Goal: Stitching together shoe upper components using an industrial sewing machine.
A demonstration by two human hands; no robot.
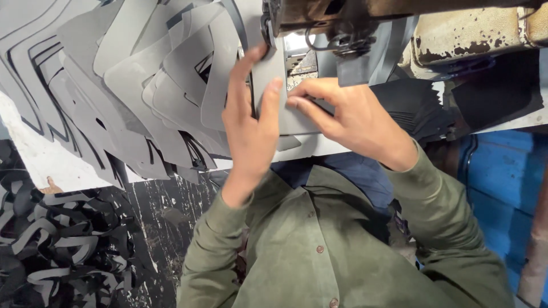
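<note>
My left hand (251, 128) lies with its fingers stretched up along the left edge of a flat grey cut piece (275, 74), with the thumb on the piece. Beside it, my right hand (351, 117) presses its fingertips onto the same piece. The piece lies on the table under the head of an old sewing machine (342, 20), just below its needle area. Both hands hold the piece flat against the white table (34, 154). My olive-green shirt sleeves fill the lower part of the view.
A large heap of grey cut pieces (142, 85) overlaps on the table to the left. A stack of black pieces (416, 108) lies to the right. Black and grey scrap strips (57, 251) pile up on the floor at lower left. A blue panel (502, 182) stands at right.
</note>
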